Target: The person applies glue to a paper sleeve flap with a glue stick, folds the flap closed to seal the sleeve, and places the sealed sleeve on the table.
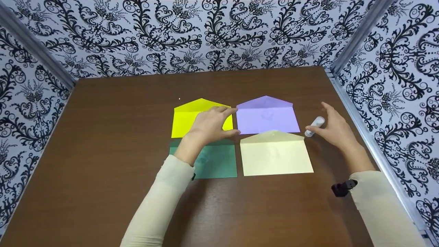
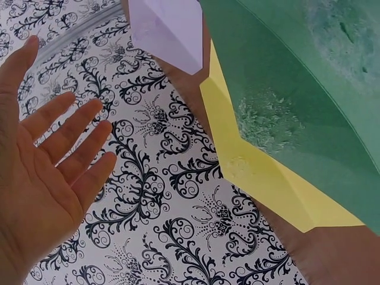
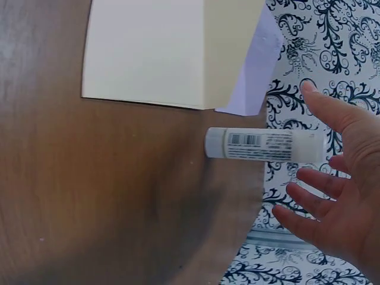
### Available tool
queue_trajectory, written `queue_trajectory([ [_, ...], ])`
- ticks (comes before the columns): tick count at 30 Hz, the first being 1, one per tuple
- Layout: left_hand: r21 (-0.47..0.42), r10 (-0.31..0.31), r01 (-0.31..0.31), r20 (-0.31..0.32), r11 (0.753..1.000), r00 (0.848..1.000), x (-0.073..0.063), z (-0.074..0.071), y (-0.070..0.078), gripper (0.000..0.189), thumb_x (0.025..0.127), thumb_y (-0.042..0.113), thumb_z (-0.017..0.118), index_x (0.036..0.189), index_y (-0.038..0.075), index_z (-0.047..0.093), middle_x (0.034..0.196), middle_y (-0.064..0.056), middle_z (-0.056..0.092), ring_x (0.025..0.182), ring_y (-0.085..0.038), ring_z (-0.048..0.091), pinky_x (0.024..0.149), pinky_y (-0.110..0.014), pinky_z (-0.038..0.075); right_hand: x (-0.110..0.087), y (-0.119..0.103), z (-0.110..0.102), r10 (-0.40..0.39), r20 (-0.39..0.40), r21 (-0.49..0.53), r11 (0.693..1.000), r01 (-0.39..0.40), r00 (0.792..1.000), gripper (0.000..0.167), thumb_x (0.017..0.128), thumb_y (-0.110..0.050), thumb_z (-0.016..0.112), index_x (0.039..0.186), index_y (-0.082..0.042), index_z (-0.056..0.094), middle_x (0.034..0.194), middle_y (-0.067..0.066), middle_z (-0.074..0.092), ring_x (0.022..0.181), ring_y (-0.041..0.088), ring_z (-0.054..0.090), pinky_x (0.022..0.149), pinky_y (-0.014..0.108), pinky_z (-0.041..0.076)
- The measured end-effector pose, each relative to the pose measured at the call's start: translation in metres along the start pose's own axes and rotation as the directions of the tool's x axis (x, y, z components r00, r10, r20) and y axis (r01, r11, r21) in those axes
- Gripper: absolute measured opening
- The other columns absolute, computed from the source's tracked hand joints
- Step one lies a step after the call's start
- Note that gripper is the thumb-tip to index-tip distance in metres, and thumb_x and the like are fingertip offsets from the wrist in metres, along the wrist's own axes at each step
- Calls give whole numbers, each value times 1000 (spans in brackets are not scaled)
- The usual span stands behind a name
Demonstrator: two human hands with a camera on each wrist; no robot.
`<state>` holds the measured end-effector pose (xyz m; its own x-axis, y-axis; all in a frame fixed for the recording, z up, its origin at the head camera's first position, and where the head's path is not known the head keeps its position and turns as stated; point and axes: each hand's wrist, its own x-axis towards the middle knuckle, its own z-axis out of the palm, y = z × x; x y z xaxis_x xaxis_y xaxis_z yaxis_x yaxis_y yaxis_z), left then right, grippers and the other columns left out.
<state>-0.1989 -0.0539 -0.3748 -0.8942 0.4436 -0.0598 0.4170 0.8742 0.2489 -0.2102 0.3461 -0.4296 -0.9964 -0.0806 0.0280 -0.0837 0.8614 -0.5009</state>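
Note:
Four paper envelopes lie on the table with their pointed flaps raised: yellow (image 1: 185, 121), purple (image 1: 269, 118), green (image 1: 217, 163) and cream (image 1: 276, 157). Over the yellow and green ones hovers my left hand (image 1: 211, 125), fingers spread and holding nothing; it hides part of both. In the left wrist view its palm (image 2: 44, 172) is bare. A white glue stick (image 1: 317, 121) lies to the right of the purple and cream envelopes. My right hand (image 1: 337, 132) is beside it with thumb and fingers apart. The right wrist view shows the glue stick's barcode label (image 3: 258, 145), with no fingers curled round it.
The brown table (image 1: 103, 164) reaches back to a wall (image 1: 164, 37) with black scroll patterns. Similar patterned panels stand left and right, edged by a metal rail (image 1: 363, 144) on the right. A tiny white speck (image 1: 179, 98) lies behind the yellow envelope.

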Motion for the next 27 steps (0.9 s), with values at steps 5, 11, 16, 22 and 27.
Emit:
queue_trajectory([
  [5, 8, 10, -10, -7, 1000, 1000, -1, 3, -1, 68, 91, 57, 63, 150, 31, 45, 152, -4, 51, 139, -25, 50, 104, -44, 53, -2, 7, 6, 12, 14, 26, 1000, -13, 1000, 105, 85, -43, 78, 157, 2, 15, 152, 33, 37, 136, 53, 38, 110, 68, 33],
  [11, 1, 6, -6, -16, 1000, 1000, -2, 5, -2, 67, 90, 57, 64, 149, 32, 46, 151, -4, 52, 137, -24, 51, 102, -43, 54, -2, 11, 12, 41, 35, 45, 998, -43, 999, 106, 85, -44, 78, 157, 3, 14, 153, 36, 33, 136, 55, 38, 109, 70, 33],
  [16, 9, 13, -13, -15, 1000, 1000, -3, 8, -5, 65, 90, 57, 63, 148, 32, 48, 150, -3, 53, 136, -24, 52, 101, -43, 55, -4, 13, 17, 57, 52, 57, 997, -60, 997, 106, 86, -43, 77, 157, 3, 13, 148, 39, 37, 133, 55, 41, 109, 70, 34],
  [22, 23, 29, -28, -19, 999, 999, -3, 9, -7, 61, 91, 56, 64, 146, 31, 52, 149, -2, 54, 137, -24, 52, 96, -43, 57, -6, 15, 20, 52, 50, 95, 994, -57, 997, 102, 87, -42, 76, 156, 3, 15, 137, 38, 47, 123, 50, 48, 103, 67, 40],
  [27, 17, 36, -36, -23, 999, 999, -5, 10, -7, 59, 91, 55, 64, 143, 29, 55, 148, -2, 55, 135, -24, 53, 96, -43, 57, -7, 16, 24, 77, 49, 135, 987, -83, 996, 97, 89, -37, 75, 155, 5, 17, 136, 39, 47, 122, 50, 48, 102, 66, 41],
])
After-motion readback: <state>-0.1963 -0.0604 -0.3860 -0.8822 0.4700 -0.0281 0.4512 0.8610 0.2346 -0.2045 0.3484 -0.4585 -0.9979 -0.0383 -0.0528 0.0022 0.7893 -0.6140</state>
